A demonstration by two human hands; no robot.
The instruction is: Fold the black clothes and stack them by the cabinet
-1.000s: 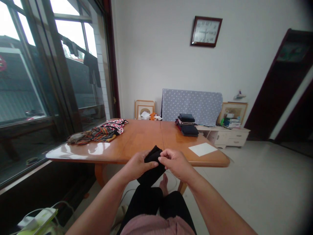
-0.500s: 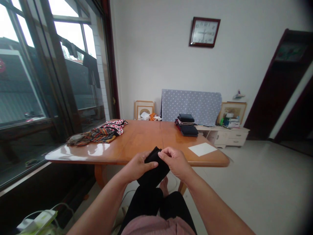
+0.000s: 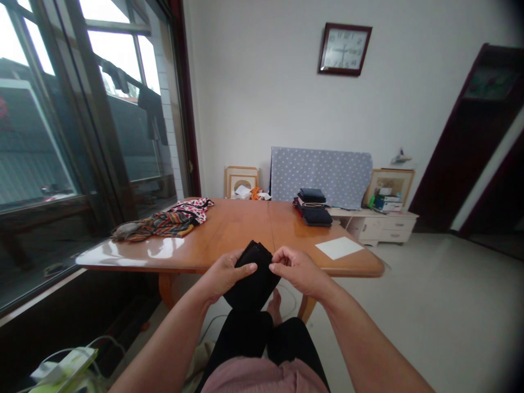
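Observation:
A folded piece of black cloth [image 3: 252,281], its exact garment kind unclear, is held up in front of the table's near edge, above my lap. My left hand [image 3: 229,274] grips its left side, with the thumb flat on the front and the fingers behind. At the cloth's upper right edge, my right hand [image 3: 295,268] pinches with thumb and curled fingers. The layered top edge of the cloth points up and slightly right. Its lower end hangs just over my black trousers.
On the wooden table [image 3: 237,229] are patterned clothes [image 3: 172,219] at left, a stack of folded dark clothes [image 3: 313,207] at right and a white sheet [image 3: 339,248]. Glass windows [image 3: 123,109] stand at left. A power strip [image 3: 67,365] with cables is at lower left.
The black cloth has shifted slightly left and turned, showing more of its front and top edge. My right thumb and fingers have slid from its top to its right edge.

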